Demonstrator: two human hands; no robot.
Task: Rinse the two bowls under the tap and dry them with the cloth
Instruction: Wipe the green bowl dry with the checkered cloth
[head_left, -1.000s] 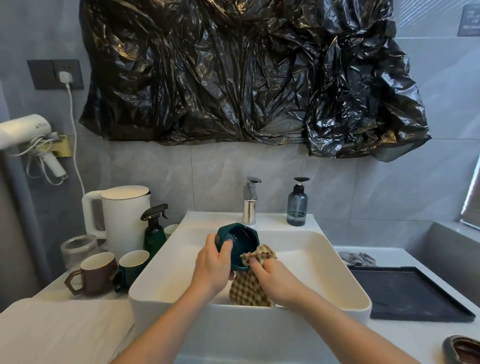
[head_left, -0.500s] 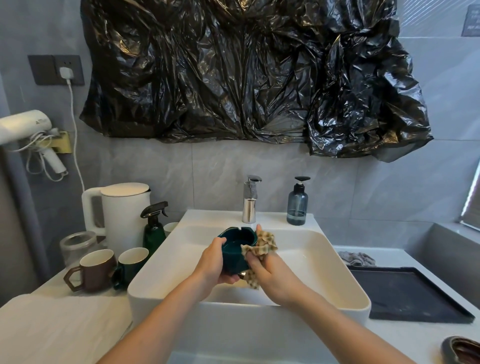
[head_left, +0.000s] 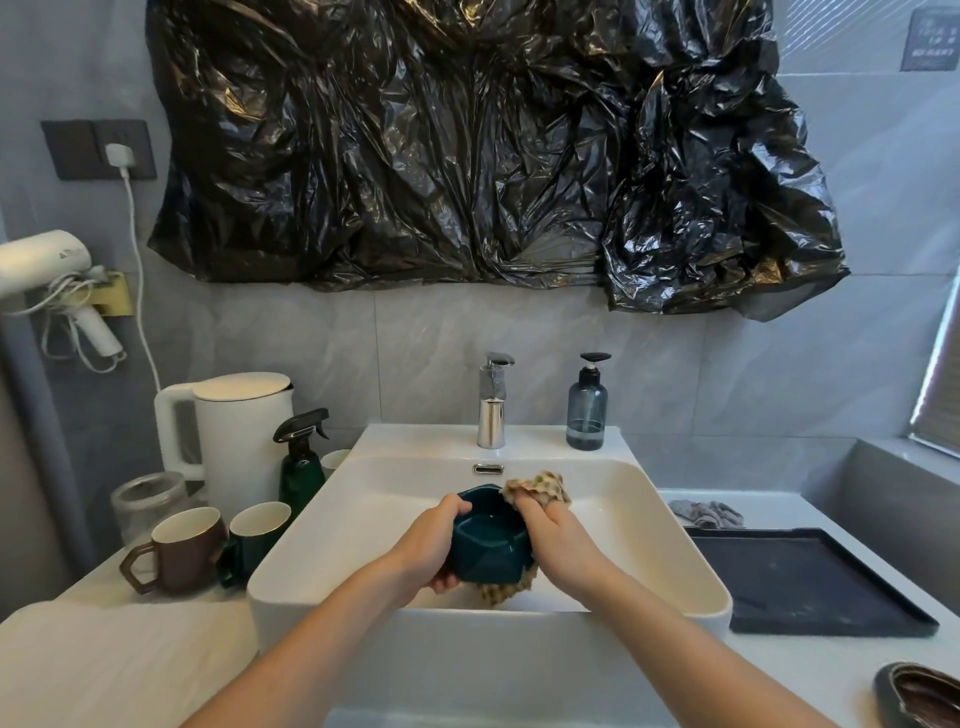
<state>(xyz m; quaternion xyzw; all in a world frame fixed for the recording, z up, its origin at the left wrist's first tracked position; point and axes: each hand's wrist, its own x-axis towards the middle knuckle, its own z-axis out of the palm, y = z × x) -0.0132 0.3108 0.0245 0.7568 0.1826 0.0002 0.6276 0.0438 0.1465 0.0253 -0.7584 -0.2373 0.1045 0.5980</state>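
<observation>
Left counter edge: brown mug and green mug parked beside the sink's left wall, kettle and spray bottle behind them, all clear of the work zone. Left hand wrapped around the left wall of the teal bowl, thumb hooked over the rim, fingers curled underneath, probably to brace the bowl against the wiping force. Bowl held upright over the middle of the sink basin, likely so drips land inside. Checked cloth bunched over the bowl's right rim and trailing below its base. Right hand clamped on the cloth, pressing it onto the bowl's right side; fingertips buried in fabric, exact spread not visible. Tap at the sink's back edge, no water visible, consistent with the drying step. Second dark bowl at the counter's near right corner, apparently waiting its turn; dry or not, can't tell. Black tray right of the sink, plausible drop-off spot.
</observation>
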